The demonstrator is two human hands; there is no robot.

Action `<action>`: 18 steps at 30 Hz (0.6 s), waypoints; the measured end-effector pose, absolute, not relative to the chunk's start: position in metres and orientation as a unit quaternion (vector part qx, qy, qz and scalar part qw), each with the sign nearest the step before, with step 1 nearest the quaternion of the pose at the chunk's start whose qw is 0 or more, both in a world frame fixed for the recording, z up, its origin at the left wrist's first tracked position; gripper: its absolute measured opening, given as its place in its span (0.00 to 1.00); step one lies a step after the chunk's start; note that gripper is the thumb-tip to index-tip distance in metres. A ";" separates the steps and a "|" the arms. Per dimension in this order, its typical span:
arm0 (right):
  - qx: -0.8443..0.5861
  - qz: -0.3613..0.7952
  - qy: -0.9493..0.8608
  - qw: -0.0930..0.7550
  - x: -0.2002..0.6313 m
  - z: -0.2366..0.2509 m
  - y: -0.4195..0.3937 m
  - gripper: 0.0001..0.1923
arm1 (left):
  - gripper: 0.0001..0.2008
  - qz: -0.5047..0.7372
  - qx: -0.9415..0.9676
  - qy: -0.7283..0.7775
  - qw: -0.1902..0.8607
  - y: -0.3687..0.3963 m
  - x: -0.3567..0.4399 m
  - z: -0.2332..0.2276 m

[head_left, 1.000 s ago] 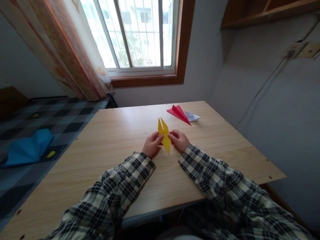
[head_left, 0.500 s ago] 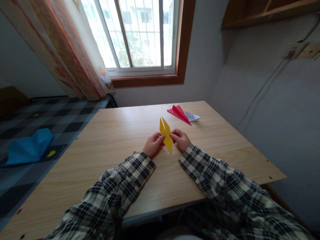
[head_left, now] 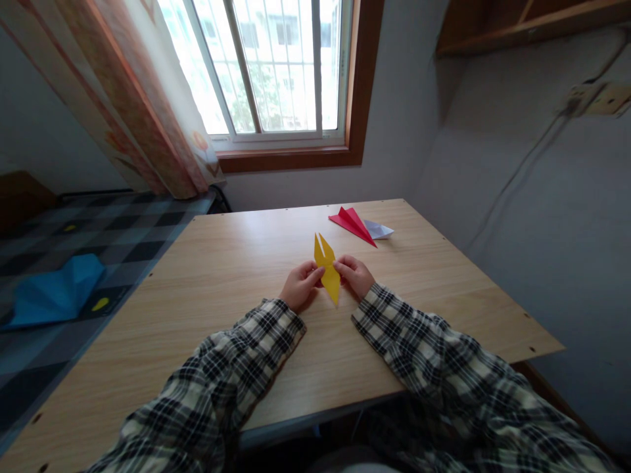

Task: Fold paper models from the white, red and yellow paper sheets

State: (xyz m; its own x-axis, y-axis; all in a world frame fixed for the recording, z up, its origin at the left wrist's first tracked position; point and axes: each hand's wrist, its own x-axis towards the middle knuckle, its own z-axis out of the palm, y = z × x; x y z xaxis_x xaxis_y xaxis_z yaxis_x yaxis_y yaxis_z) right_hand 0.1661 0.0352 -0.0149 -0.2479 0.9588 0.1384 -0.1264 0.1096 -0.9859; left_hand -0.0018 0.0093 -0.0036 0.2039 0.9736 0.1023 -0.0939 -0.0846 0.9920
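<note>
A folded yellow paper piece stands over the middle of the wooden table, with two points at its top and one at its bottom. My left hand pinches its left edge between thumb and fingers. My right hand pinches its right edge. Both wrists rest low near the tabletop, in plaid sleeves.
A folded red paper shape and a folded white one lie at the table's far right. A bed with a checked cover and a blue cloth is at the left. A window and curtain stand behind the table.
The yellow paper and both hands shifted slightly to the right and a little away from me; the grip looks the same.
</note>
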 end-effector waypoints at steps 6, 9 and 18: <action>-0.364 0.520 -0.580 0.510 0.167 -0.015 0.035 0.21 | 0.20 0.476 0.547 0.386 0.570 0.010 -0.002 -0.005; -0.363 0.539 -0.568 0.504 0.166 -0.017 0.036 0.21 | 0.19 0.479 0.543 0.391 0.569 0.009 -0.001 -0.004; -0.330 0.629 -0.497 0.498 0.162 -0.016 0.033 0.22 | 0.17 0.396 0.662 0.395 0.499 0.002 0.002 0.001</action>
State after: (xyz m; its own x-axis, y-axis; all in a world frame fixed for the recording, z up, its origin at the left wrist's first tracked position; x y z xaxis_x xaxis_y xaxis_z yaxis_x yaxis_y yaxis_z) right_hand 0.1622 0.0326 -0.0157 -0.2864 0.9548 0.0799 -0.2988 -0.0098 -0.9543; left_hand 0.0018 0.0019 0.0013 0.3746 0.9180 0.1304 0.1288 -0.1908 0.9732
